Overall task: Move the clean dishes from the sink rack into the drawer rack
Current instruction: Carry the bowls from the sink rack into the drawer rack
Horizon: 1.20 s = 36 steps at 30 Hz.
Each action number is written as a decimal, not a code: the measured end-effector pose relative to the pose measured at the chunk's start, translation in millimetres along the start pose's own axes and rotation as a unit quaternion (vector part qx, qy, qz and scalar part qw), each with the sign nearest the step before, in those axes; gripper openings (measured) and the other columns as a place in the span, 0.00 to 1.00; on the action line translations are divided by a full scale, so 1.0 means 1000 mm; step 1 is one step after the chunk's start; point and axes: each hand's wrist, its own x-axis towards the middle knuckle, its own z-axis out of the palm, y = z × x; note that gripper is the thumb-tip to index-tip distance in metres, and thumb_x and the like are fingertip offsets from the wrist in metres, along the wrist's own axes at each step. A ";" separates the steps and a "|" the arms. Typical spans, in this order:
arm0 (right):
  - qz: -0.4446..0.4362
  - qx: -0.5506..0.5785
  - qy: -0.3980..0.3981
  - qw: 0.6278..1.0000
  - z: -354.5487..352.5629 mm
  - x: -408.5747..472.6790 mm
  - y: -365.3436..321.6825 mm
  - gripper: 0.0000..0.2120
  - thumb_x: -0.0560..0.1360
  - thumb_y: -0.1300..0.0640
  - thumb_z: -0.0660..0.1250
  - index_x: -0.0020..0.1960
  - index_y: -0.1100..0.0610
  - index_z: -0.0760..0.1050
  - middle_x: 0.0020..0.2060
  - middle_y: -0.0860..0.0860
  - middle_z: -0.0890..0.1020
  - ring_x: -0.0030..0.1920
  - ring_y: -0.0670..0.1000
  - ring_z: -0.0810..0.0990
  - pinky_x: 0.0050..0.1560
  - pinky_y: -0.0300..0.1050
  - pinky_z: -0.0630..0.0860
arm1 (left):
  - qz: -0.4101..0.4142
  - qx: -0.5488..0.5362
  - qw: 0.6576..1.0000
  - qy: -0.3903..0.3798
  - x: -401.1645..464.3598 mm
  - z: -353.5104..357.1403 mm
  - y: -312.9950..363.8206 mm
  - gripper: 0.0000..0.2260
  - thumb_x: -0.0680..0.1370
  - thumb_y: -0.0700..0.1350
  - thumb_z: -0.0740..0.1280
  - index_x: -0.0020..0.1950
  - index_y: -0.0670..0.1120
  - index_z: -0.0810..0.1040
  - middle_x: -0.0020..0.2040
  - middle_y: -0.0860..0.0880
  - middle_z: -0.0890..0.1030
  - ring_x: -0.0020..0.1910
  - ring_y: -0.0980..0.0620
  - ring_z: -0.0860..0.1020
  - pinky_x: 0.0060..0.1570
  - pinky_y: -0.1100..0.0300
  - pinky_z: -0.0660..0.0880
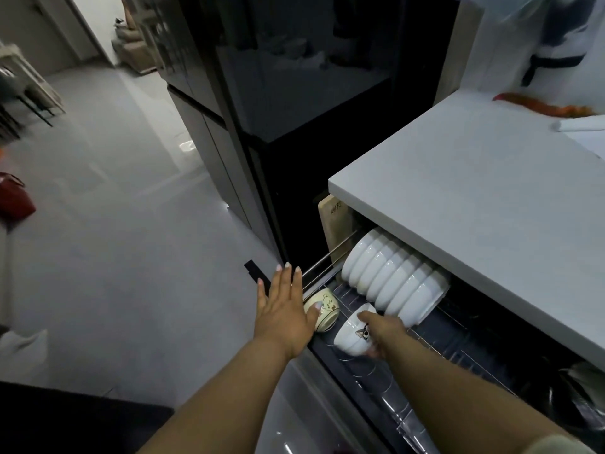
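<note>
Both forearms reach down from the bottom of the view, and the right hand [381,332] does the work: its grip is clamped on a white bowl with a small cat face [352,334], thumb over the rim and fingers curled beneath, the bowl tipped on its side low over the wires of the drawer rack [435,342]. Tilting it this way looks meant to slot it on edge like its neighbours. Just beyond it, a row of plain white bowls [394,278] stands nested on edge, running back under the counter [474,198]. To the left, a cream bowl with a bear print [325,309] lies on its side at the rack's front corner, close beside the held bowl. The left hand [283,309] hovers flat over that corner with fingers straight and spread, holding nothing, perhaps steadying the drawer or ready for the cream bowl. A wooden board [332,224] stands upright at the rack's far end. The sink rack is out of view.
</note>
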 end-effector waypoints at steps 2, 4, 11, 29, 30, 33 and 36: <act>0.003 0.027 -0.027 0.999 0.011 0.030 0.011 0.29 0.60 0.60 0.79 0.56 0.65 0.71 0.47 0.65 0.81 0.41 0.63 0.83 0.37 0.67 0.79 | 0.007 0.009 1.000 0.006 0.010 0.009 -0.001 0.32 0.81 0.61 0.45 0.78 0.47 0.36 0.79 0.47 0.36 0.76 0.51 0.32 0.72 0.47 0.30; 0.006 0.004 -0.035 0.999 0.022 0.093 0.034 0.48 0.42 0.54 0.85 0.58 0.64 0.71 0.46 0.64 0.82 0.39 0.61 0.83 0.37 0.68 0.78 | 0.014 0.007 1.000 0.010 0.021 0.017 -0.001 0.32 0.81 0.61 0.45 0.78 0.47 0.36 0.79 0.48 0.36 0.76 0.51 0.31 0.73 0.47 0.30; 0.011 -0.069 0.004 0.998 0.044 0.085 0.028 0.43 0.49 0.46 0.80 0.58 0.63 0.71 0.46 0.61 0.82 0.41 0.59 0.83 0.38 0.57 0.81 | 0.029 -0.005 0.999 0.021 0.046 0.033 -0.002 0.32 0.81 0.61 0.44 0.78 0.47 0.37 0.79 0.48 0.37 0.75 0.53 0.32 0.74 0.50 0.32; 0.026 -0.112 -0.064 0.991 0.085 0.151 0.052 0.43 0.45 0.46 0.83 0.56 0.61 0.74 0.46 0.60 0.83 0.43 0.59 0.84 0.45 0.62 0.81 | 0.035 0.008 0.999 0.033 0.057 0.044 -0.008 0.39 0.72 0.65 0.33 0.79 0.47 0.41 0.80 0.50 0.45 0.78 0.53 0.40 0.76 0.51 0.38; 0.028 -0.124 -0.070 0.989 0.081 0.142 0.045 0.43 0.45 0.47 0.84 0.56 0.61 0.74 0.45 0.60 0.83 0.42 0.59 0.84 0.45 0.62 0.81 | 0.034 0.009 0.999 0.030 0.057 0.044 -0.008 0.38 0.73 0.65 0.34 0.79 0.47 0.42 0.80 0.49 0.45 0.78 0.53 0.41 0.76 0.51 0.38; -0.006 -0.128 -0.054 0.990 0.065 0.122 0.024 0.33 0.56 0.52 0.77 0.56 0.66 0.74 0.46 0.61 0.83 0.44 0.59 0.84 0.47 0.56 0.82 | 0.027 0.005 1.000 0.011 0.057 0.041 -0.006 0.33 0.80 0.62 0.45 0.79 0.46 0.43 0.80 0.49 0.46 0.78 0.52 0.42 0.76 0.51 0.39; -0.043 -0.149 -0.039 0.987 0.046 0.061 -0.011 0.21 0.66 0.54 0.74 0.52 0.68 0.76 0.44 0.59 0.82 0.45 0.58 0.82 0.47 0.49 0.81 | 0.007 -0.037 0.999 0.000 0.056 0.034 -0.002 0.32 0.81 0.58 0.52 0.79 0.45 0.45 0.80 0.47 0.49 0.78 0.50 0.45 0.77 0.52 0.41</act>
